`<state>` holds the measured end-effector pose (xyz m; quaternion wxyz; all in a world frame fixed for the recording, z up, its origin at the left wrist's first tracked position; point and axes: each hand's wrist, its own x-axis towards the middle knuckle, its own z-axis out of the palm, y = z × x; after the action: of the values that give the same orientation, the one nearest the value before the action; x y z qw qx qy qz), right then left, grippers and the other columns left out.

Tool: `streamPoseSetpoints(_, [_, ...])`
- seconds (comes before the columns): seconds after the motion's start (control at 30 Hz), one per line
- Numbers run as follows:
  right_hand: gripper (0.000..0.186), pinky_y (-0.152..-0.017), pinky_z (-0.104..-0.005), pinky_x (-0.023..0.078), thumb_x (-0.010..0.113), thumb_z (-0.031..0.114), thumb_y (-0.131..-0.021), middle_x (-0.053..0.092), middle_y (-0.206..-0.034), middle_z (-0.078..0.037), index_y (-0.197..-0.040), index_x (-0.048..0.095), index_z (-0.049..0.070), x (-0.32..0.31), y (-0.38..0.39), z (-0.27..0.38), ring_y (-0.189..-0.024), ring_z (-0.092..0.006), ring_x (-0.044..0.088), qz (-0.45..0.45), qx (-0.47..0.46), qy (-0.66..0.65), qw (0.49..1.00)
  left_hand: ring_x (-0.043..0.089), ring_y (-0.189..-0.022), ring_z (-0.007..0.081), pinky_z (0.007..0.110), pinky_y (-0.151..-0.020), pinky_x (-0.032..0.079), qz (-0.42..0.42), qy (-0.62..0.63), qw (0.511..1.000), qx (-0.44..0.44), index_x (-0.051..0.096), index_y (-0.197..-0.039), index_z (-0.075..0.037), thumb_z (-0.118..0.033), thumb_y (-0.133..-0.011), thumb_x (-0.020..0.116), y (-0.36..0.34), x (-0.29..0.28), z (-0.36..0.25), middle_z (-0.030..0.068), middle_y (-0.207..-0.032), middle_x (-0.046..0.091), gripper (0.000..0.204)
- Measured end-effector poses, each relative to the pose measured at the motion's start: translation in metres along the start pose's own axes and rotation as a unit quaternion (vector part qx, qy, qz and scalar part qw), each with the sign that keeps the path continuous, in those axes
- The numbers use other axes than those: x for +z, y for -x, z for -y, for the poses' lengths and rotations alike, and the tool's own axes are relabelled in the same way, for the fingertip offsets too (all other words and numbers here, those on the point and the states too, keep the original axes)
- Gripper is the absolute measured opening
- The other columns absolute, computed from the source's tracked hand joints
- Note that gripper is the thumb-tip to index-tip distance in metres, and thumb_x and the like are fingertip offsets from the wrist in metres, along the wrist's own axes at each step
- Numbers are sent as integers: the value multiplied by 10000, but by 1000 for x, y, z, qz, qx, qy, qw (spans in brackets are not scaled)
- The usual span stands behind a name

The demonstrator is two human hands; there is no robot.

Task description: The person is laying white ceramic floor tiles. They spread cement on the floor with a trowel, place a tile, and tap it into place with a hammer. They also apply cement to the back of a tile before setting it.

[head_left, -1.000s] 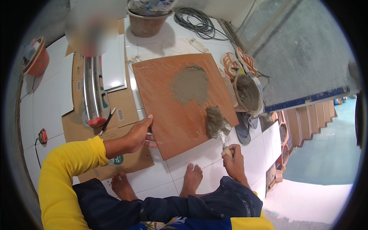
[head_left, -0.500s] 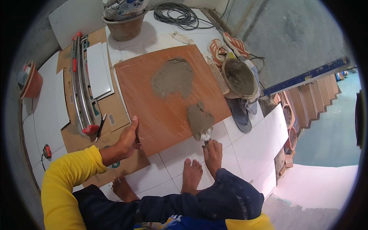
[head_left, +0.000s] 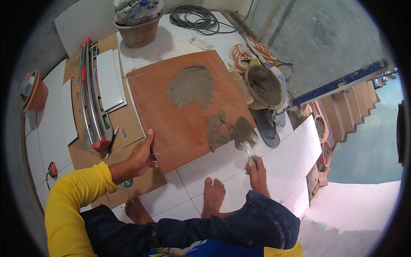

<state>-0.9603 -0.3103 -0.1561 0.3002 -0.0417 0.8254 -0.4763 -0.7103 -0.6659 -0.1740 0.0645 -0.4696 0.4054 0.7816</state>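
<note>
The left hand (head_left: 140, 157) is grasping the tile (head_left: 182, 126), the right hand (head_left: 257, 173) the trowel (head_left: 245, 136) (flatter strokes should smooth the mortar (head_left: 192, 87)).

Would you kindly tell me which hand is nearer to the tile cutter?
Left: the left hand, touching the brown tile, is slightly right of the tile cutter; the right hand, holding the trowel, is much farther right.

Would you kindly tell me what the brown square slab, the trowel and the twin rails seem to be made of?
Brown slab: probably fired clay or ceramic, mostly matt, judging by its earthy colour and faint streaks.
Trowel: seemingly metal, shiny near its neck; grey paste and blur obscure its finish.
Twin rails: likely polished metal, given their bright reflections.
</note>
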Motion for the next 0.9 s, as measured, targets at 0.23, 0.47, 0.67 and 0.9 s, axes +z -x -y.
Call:
streamPoseSetpoints(0.23, [362,-603,-270,458,544,346,-1157,620,-778,-16,-1134,677,10,-57,-52,-5,-624,-90,549,143,-81,74,984,678,-951,217,441,-793,554,1,5,1000,0,628,-1345,-122,-784,-1089,341,-10,13,0,49,-1167,720,766])
streamPoseSetpoints(0.47, [326,-561,-315,484,566,311,-1143,626,-798,-43,-1211,658,6,-99,26,-16,-628,-109,592,1,14,117,993,701,-927,242,467,-791,595,12,8,1000,8,620,-1347,-85,-762,-1099,350,-11,5,6,81,-1162,716,770])
streamPoseSetpoints(0.67, [342,-562,-348,532,526,346,-1155,591,-889,-84,-1275,569,29,-28,43,82,-635,-189,623,76,113,-141,981,739,-1080,296,549,-919,642,70,52,996,-21,549,-1430,-38,-672,-1137,363,7,25,2,130,-1227,697,723])
streamPoseSetpoints(0.9, [366,-542,-383,557,470,415,-1178,597,-865,-89,-1151,548,59,95,-34,152,-608,-225,628,168,71,-151,972,745,-1028,266,439,-835,696,95,2,994,62,342,-1505,-75,-233,-1115,647,6,13,-2,153,-1204,659,520])
